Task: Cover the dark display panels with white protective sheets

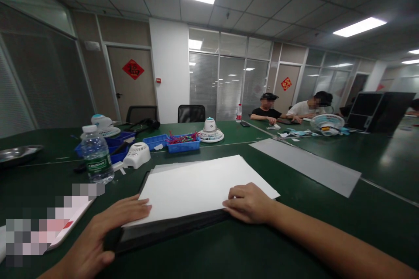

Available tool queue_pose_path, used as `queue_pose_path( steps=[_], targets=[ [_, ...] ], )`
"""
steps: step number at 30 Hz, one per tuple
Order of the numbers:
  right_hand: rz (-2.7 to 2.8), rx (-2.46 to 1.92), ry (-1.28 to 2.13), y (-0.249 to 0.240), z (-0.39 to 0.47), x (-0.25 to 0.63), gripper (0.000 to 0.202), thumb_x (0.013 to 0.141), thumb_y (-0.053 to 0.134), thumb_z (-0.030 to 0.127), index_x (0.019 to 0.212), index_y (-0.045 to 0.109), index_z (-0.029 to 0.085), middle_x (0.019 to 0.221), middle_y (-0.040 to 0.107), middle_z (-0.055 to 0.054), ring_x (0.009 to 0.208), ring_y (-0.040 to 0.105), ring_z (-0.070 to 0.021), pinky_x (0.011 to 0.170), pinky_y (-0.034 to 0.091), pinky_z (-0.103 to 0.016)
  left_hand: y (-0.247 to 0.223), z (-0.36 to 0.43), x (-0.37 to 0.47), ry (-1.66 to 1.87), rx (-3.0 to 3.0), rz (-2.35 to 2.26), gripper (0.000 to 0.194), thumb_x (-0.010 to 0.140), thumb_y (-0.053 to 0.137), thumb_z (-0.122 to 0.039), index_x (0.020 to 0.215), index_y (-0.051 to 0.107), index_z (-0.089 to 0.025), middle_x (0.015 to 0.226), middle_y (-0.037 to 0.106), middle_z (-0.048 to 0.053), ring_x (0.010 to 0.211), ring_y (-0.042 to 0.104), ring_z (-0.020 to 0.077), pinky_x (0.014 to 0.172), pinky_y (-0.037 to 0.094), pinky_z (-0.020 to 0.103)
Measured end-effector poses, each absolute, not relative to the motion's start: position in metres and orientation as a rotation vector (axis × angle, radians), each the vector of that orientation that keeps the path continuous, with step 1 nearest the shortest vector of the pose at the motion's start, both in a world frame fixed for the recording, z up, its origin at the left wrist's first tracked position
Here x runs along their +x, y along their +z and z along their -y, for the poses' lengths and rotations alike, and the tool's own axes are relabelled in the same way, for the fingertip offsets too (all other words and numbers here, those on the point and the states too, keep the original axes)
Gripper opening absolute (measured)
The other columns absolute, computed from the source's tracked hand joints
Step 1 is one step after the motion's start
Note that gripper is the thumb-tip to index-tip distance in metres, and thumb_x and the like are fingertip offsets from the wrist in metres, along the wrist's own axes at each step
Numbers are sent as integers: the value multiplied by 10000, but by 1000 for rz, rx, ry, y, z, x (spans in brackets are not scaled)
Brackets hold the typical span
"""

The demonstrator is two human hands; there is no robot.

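Observation:
A white sheet of paper (199,189) lies at an angle on top of a dark flat board or folder (163,229), whose near and left edges show. My left hand (109,222) is open, its fingers stretched out together and resting on the paper's left edge, the thumb apart. At the near edge toward the right, my right hand (250,202) has its fingers curled and pinches the paper's border. A greyish sheet (176,166) peeks out behind the white one. What lies under the paper's middle is hidden.
Left of the paper stand a water bottle (97,157) and a white plastic housing (137,155). Behind are blue trays (183,145) with wires and a small fan (211,133). A translucent sheet (307,165) lies right. Two people (266,111) sit across the table.

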State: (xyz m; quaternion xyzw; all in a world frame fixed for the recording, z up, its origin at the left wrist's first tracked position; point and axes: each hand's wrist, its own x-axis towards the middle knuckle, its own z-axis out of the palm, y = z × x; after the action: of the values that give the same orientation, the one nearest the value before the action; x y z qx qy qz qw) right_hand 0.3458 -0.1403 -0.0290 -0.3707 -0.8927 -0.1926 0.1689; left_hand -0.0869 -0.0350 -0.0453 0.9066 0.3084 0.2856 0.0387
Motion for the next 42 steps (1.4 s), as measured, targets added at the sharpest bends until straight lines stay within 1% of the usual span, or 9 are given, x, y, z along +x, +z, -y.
queue_pose_path(
  steps=[3,5,13,16,24,28,33,37,42],
  targets=[
    [2531,-1046,-569,-30,140,343,212,989,515,351,1070,683,248,868,689,-14,719,631,-133,583,403,-273,-41,33,-88,933,2919,-765,383,920,543,-539,1215,717,-368,1248,747,-3,1205,664,238,1060,521,391],
    [2512,-1055,-582,-30,140,343,208,993,518,347,1064,683,244,855,685,-10,711,626,-129,581,396,-272,-40,30,-89,930,2998,-758,329,890,642,-405,1207,719,-367,1224,758,-17,1157,694,221,1030,547,354],
    [2467,-1137,-557,-33,139,341,217,1004,504,344,1078,685,250,886,684,-13,756,625,-133,612,398,-269,-43,25,-84,817,2683,-1409,649,943,459,-563,1531,404,-294,1482,575,48,1276,615,285,1017,549,397],
    [2420,-1204,-588,-35,138,340,219,1003,506,360,1048,690,251,894,683,-18,769,620,-139,617,387,-268,-42,25,-82,757,2568,-1501,675,963,401,-571,1563,332,-270,1453,603,83,1231,650,293,991,561,433],
    [2315,-1279,-613,-32,138,339,220,1009,489,314,1047,690,233,905,687,-37,778,612,-142,626,384,-266,-39,30,-84,704,2567,-1465,709,963,399,-559,1582,274,-237,1246,745,80,1095,726,279,892,597,382],
    [2335,-1237,-604,-32,137,339,228,1009,483,310,1045,690,223,912,696,-45,780,615,-146,636,397,-269,-31,36,-81,781,2626,-1429,719,944,431,-559,1578,275,-258,1208,764,49,934,774,255,788,612,324],
    [2477,-1137,-529,-32,136,338,239,1006,500,369,1067,691,240,966,709,-41,818,619,-157,671,417,-287,-28,38,-80,856,2648,-1422,729,941,441,-553,1580,241,-263,1214,758,46,891,776,238,738,604,300],
    [2547,-1098,-452,-27,136,335,256,1013,494,387,1104,688,247,1036,716,-36,868,629,-161,732,445,-307,-31,33,-83,919,2539,-1501,654,945,413,-582,1505,366,-248,1175,755,64,892,765,232,701,595,303],
    [2611,-1019,-267,-22,138,330,303,1017,487,414,1160,686,235,1104,723,-48,985,642,-172,860,464,-327,-29,24,-85,868,2461,-1666,536,924,408,-629,1173,641,-216,1057,760,85,957,734,274,750,590,366]
  ],
)
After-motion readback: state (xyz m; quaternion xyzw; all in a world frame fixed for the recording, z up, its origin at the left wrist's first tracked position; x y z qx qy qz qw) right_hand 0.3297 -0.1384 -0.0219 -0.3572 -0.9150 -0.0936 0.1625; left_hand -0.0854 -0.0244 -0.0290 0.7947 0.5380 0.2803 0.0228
